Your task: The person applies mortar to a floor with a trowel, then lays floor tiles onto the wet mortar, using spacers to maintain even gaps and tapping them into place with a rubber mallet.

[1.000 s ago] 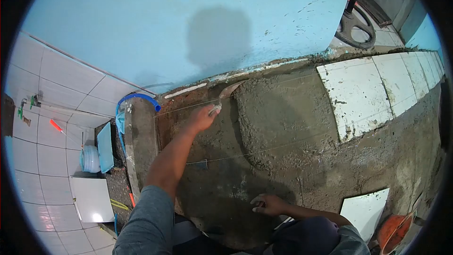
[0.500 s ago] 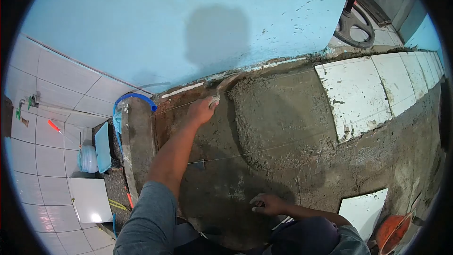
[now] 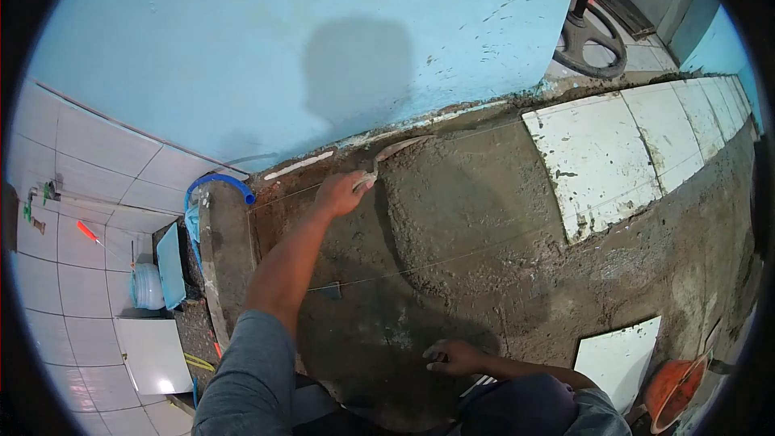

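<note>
My left hand (image 3: 343, 192) is closed around the handle of a trowel (image 3: 404, 147). Its mud-coated blade lies on the wet mortar bed (image 3: 476, 194), near the foot of the blue wall. My right hand (image 3: 454, 358) hovers low in front of me, fingers loosely curled and apart, grey at the tips, with nothing visible in it. A thin string line (image 3: 452, 257) stretches across the mortar. To the right, laid white tiles (image 3: 593, 163) form a row, smeared with mortar.
A loose white tile (image 3: 617, 363) and an orange bucket (image 3: 676, 394) stand at the lower right. A blue hose (image 3: 222, 181) curls over the low ledge (image 3: 226, 230) at left. A round metal base (image 3: 593, 48) stands at the back right.
The trowel blade has shifted slightly right along the wall side of the mortar, its shape now showing more clearly. My view has turned a little; my right hand stays nearly in place.
</note>
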The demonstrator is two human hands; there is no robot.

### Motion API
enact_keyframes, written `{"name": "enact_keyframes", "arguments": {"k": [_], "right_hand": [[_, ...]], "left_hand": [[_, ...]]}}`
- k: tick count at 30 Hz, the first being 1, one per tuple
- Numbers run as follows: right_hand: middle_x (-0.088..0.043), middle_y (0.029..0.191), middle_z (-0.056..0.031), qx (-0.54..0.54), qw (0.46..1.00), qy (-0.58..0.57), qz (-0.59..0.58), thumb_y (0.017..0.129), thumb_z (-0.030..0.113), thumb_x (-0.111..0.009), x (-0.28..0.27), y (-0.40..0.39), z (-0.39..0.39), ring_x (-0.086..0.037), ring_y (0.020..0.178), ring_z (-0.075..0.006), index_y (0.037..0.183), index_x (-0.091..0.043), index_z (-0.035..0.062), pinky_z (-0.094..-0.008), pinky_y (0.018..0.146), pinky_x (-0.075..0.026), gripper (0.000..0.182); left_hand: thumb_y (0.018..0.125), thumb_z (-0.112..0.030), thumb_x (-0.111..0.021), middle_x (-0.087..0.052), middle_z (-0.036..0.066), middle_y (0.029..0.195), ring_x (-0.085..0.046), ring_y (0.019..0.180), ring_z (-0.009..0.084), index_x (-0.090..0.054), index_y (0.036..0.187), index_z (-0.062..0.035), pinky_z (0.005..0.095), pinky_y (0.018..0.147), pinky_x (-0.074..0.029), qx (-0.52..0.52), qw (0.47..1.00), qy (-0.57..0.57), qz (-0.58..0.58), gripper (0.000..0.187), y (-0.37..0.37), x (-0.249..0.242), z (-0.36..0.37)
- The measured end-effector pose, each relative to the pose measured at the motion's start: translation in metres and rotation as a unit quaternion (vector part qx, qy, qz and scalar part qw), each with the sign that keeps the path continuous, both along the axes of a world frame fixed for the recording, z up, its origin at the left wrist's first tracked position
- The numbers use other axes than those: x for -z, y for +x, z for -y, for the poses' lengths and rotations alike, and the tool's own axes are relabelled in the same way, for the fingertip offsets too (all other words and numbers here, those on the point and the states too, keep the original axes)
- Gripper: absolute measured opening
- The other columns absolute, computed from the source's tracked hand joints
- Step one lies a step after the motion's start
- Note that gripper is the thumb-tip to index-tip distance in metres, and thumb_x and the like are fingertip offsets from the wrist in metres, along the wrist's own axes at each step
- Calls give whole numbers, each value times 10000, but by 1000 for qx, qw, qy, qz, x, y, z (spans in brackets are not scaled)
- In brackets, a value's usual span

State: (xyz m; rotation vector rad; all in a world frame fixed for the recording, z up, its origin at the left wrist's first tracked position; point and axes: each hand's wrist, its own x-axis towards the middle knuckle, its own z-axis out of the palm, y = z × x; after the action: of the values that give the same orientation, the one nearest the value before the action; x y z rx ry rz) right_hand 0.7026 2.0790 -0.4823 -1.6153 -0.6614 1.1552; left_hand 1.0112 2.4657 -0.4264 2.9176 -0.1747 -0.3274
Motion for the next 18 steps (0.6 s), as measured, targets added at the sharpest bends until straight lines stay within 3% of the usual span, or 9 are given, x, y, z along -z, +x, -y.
{"name": "enact_keyframes", "arguments": {"k": [4, 10, 13, 16, 18], "right_hand": [[-681, 1114, -163, -11, 1000, 6, 2, 922, 434, -693, -2, -1, 2, -681, 1003, -300, 1259, -665, 91, -423, 880, -544, 482], [-679, 1084, -151, -5, 1000, -7, -14, 913, 417, -702, 7, 1, 7, -680, 976, -289, 1259, -667, 93, -421, 867, -542, 476], [-673, 1064, -146, -5, 1000, 1, -19, 914, 410, -700, -8, 9, 4, -675, 954, -287, 1261, -667, 94, -420, 853, -542, 471], [-666, 1066, -145, 0, 1000, 15, -22, 921, 414, -692, -11, 5, 4, -670, 944, -288, 1264, -666, 100, -421, 844, -541, 465], [-661, 1084, -144, 1, 1000, 13, -29, 928, 420, -684, -19, 6, 8, -670, 948, -288, 1265, -667, 104, -425, 842, -540, 462]], "left_hand": [[1010, -553, -505, -727, 201, 1057, -686, 981, 399, -619, 1364, -103, 521, 882, -535, -10, 1000, -9, -23, 584, -13, -42, 15], [1026, -547, -481, -724, 181, 1074, -687, 967, 380, -604, 1387, -111, 519, 873, -548, -80, 995, 57, -24, 579, 32, -17, 31], [1028, -581, -462, -731, 158, 942, -695, 842, 345, -567, 1435, -154, 524, 789, -563, 22, 996, 92, 7, 600, 41, 13, 23], [1035, -551, -457, -727, 179, 1037, -696, 934, 363, -586, 1409, -105, 516, 846, -560, -5, 996, 70, -60, 596, 31, -16, 49], [1032, -546, -470, -731, 178, 1011, -698, 902, 360, -590, 1404, -102, 517, 832, -562, 16, 998, 57, -28, 592, 27, -7, 41]]}}
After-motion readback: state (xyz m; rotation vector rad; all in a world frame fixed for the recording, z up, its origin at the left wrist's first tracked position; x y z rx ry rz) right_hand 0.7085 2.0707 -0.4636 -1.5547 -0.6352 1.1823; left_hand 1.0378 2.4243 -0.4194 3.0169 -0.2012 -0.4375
